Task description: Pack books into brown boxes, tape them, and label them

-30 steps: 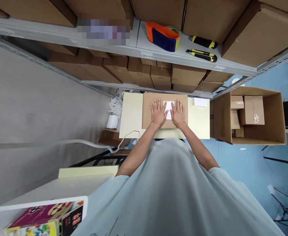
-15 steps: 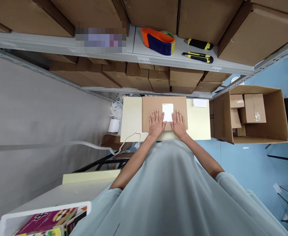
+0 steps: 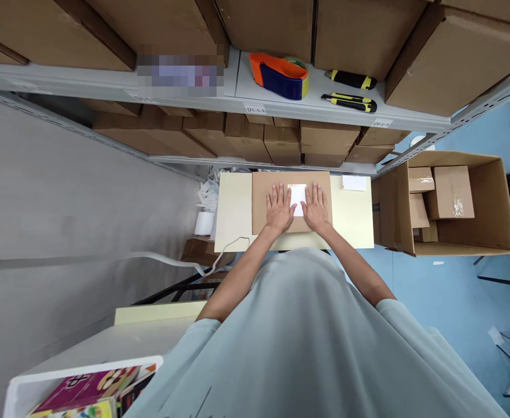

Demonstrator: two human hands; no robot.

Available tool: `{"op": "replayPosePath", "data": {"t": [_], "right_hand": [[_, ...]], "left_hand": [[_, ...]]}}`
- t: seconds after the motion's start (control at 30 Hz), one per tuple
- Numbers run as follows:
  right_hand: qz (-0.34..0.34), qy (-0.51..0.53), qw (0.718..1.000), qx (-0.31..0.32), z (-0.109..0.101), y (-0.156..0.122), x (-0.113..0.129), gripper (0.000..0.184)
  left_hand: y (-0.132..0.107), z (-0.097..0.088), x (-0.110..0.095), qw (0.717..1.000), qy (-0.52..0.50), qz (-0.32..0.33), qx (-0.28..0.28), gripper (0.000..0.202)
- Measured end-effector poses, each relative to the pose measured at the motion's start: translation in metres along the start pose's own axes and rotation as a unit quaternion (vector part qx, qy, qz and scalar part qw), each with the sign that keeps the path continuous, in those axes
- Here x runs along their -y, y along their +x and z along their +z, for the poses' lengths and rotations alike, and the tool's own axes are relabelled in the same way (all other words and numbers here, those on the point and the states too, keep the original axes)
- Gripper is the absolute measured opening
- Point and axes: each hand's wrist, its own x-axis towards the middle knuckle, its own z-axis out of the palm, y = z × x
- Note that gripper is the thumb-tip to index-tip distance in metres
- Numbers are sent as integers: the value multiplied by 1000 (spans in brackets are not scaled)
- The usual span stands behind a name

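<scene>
A flat brown cardboard piece [image 3: 261, 186], perhaps a closed box, lies on the pale yellow table [image 3: 233, 215]. On its middle is a white label [image 3: 297, 200] with a small orange mark near its top edge. My left hand [image 3: 279, 209] rests flat with fingers spread on the cardboard, along the label's left edge. On the other side, my right hand [image 3: 316, 209] lies just as flat, fingers spread, at the label's right edge. Both thumbs point inward over the label's lower part. A small stack of white labels [image 3: 354, 183] sits at the table's right.
Above the table, a grey shelf [image 3: 229, 87] holds cardboard boxes, an orange and blue tape dispenser [image 3: 281, 75] and two utility knives [image 3: 351, 91]. An open carton [image 3: 490, 232] with smaller boxes stands right. A white bin [image 3: 20, 386] of books is lower left.
Both hands have slid a little farther up the cardboard along the label's sides, away from my body. The label and cardboard stay in place.
</scene>
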Motion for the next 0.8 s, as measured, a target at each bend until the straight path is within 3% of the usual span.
{"op": "replayPosePath", "data": {"t": [0.13,0.23,0.3,0.5,0.57,0.67,0.8], "right_hand": [[-30,3,999,10,7,-48,-6,64],[-39,7,999,16,11,-64,-6,62],[-44,8,999,19,10,-56,-3,62],[-16,4,1000,16,-3,14,11,61],[-1,2,1000,19,-5,27,12,61],[1,3,1000,21,-4,20,9,62],[-11,5,1000,22,1,-22,-1,62]], "left_hand": [[-44,6,4,1000,3,7,13,68],[-59,9,1,1000,-2,4,19,66],[-53,9,-4,1000,-9,7,18,65],[8,1,-16,1000,-29,9,-3,62],[18,-2,-14,999,-33,-1,-4,61],[10,-3,-5,999,-40,-22,-3,61],[-27,-1,5,997,-43,-53,-17,62]]}}
